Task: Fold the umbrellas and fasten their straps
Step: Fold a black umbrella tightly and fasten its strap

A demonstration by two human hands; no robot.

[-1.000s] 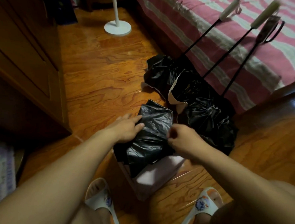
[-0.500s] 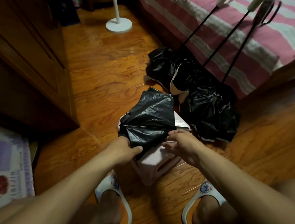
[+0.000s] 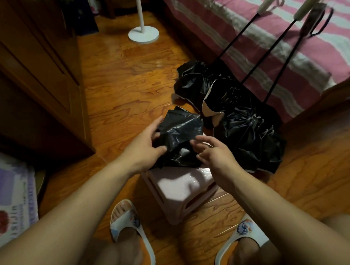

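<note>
A crumpled black umbrella (image 3: 182,132) lies on a pink plastic stool (image 3: 180,184) between my feet. My left hand (image 3: 143,149) grips its left side, thumb over the fabric and fingers behind it. Beside the fabric's right edge is my right hand (image 3: 215,154), its fingers spread and loosely curled, holding nothing. Three more unfolded black umbrellas stand on the floor beyond: one at the back (image 3: 192,81), one with a pale lining (image 3: 231,98), one nearest (image 3: 250,143). Their long shafts lean up onto the bed.
A bed with a pink striped cover (image 3: 254,35) runs along the right. On the left stands a wooden wardrobe (image 3: 33,56). A white round stand base (image 3: 143,33) sits on the wooden floor at the back. A printed bag (image 3: 7,195) lies at the lower left.
My left hand slid up the umbrella's left side and took hold higher. My right hand let go of the fabric's edge and opened. The canopy is bunched more tightly on the stool.
</note>
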